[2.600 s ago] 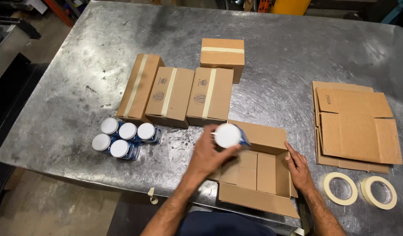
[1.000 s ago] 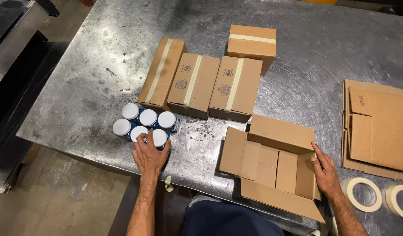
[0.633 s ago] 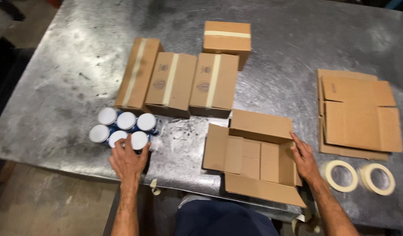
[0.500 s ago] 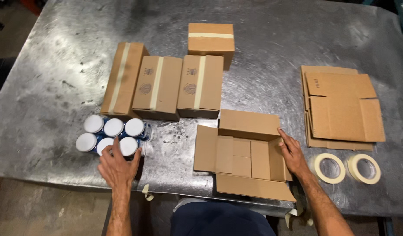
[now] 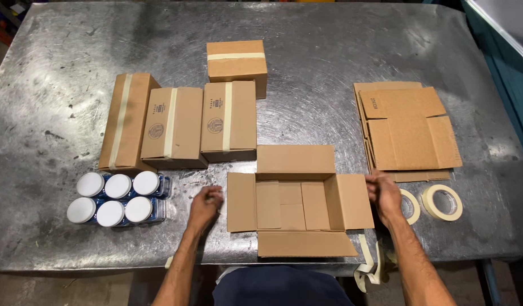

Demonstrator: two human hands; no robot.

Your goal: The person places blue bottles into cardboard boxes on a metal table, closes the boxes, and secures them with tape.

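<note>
an open cardboard box (image 5: 295, 201) sits at the near edge of a metal table (image 5: 329, 62), the left hand (image 5: 206, 203) and right hand (image 5: 383, 191) loosely curled and empty beside its side flaps, which could spring inward if released and block loading.

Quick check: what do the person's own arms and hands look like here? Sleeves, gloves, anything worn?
Both the left hand and the right hand are bare: no gloves, rings or watch visible. Forearms are bare too, with no sleeve reaching into view. Dark blue clothing shows at the bottom edge, at the torso.
</note>
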